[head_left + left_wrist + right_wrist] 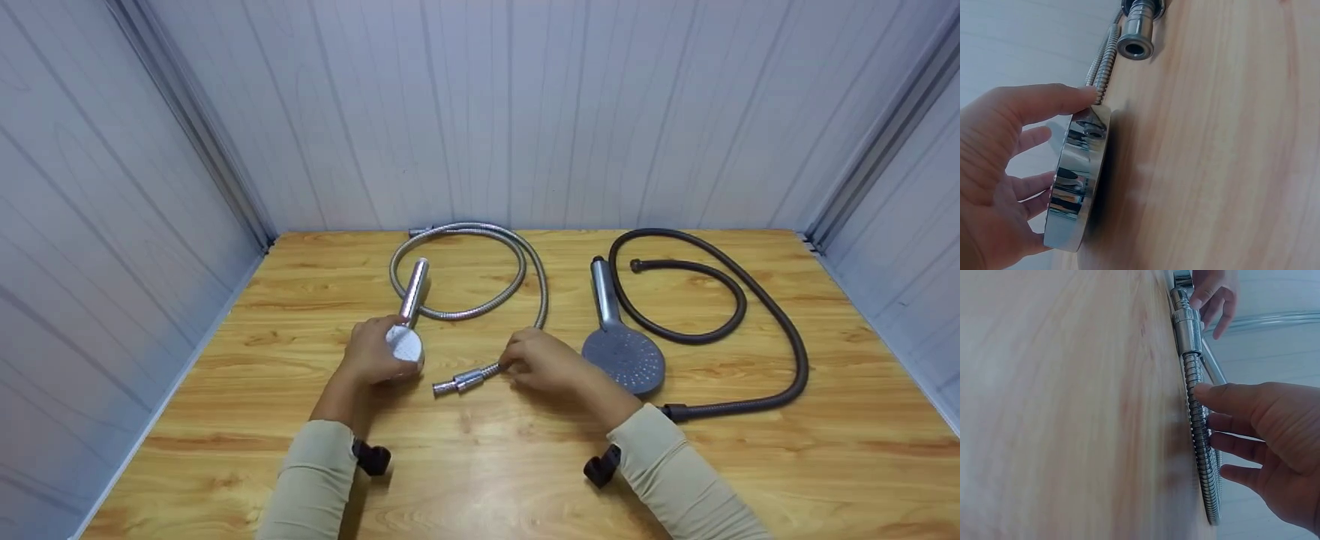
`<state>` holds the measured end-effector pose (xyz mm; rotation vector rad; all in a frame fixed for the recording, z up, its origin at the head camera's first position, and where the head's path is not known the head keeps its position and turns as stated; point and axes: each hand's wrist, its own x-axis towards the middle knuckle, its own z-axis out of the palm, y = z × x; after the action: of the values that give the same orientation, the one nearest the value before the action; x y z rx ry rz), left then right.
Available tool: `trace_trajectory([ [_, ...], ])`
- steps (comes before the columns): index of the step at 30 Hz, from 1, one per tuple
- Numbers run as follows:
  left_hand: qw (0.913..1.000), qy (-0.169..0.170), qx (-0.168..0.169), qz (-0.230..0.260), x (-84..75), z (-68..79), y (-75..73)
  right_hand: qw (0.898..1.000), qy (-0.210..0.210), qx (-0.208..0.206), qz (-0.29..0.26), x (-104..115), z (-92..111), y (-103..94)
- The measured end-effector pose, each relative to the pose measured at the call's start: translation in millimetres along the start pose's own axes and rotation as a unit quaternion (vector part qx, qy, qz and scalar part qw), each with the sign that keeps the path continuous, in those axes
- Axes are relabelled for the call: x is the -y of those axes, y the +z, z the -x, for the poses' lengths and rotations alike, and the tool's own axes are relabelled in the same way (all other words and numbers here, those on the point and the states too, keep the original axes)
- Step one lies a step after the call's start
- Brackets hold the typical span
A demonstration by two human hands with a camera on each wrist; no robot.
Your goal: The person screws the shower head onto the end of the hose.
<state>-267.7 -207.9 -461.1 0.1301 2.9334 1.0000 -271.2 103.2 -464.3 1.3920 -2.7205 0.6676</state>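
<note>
Both hands are working well apart from each other, and I am watching them from the head and wrist views. My left hand (371, 351) is gripping the round end of the silver shower head (406, 343), its thumb and fingers spanning opposite edges. That shower head's handle is pointing away from me, crossing over the looped silver hose (541, 292); I cannot tell whether its round end is resting fully on the wooden surface (480, 469). My right hand (544, 360) is pinching the silver hose just behind its chrome connector (469, 380), whose open end is pointing leftward, near the silver shower head but not touching it. Farther right, a grey shower head (624, 356) is lying just beyond my right forearm, its handle also pointing away. A dark hose (796, 337) is curving around the right side, one end lying beside my right sleeve (679, 469). Pale panels (480, 112) are standing behind everything.
</note>
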Motion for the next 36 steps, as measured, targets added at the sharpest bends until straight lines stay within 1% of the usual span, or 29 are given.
trace_trajectory([
  [2,1.0,-0.002,0.009,-0.003,-0.4,0.8,-1.2,1.0,0.008,0.0,0.0,-1,1,-0.7],
  [6,0.9996,0.004,0.025,-0.009,0.0,3.2,-4.0,1.0,0.018,-0.001,0.001,-4,4,-2.3],
  [9,0.9992,0.011,0.034,-0.016,-0.1,5.2,-6.0,1.0,0.018,-0.004,0.008,-6,6,-3.5],
  [16,0.9974,0.007,0.061,-0.038,0.0,8.0,-8.8,1.0,0.029,-0.002,0.01,-8,9,-5.1],
  [20,0.9962,0.006,0.073,-0.048,0.3,10.0,-9.3,0.999,0.028,0.0,0.017,-8,10,-5.4],
  [22,0.9957,0.01,0.076,-0.053,0.1,11.6,-9.6,0.999,0.025,-0.001,0.021,-8,10,-5.4],
  [29,0.9942,0.037,0.066,-0.076,0.0,17.6,-11.6,0.999,0.008,-0.016,0.037,-8,12,-5.4],
  [36,0.9925,0.044,0.075,-0.086,-0.7,20.4,-16.4,0.999,0.012,-0.019,0.038,-9,12,-4.9],
])
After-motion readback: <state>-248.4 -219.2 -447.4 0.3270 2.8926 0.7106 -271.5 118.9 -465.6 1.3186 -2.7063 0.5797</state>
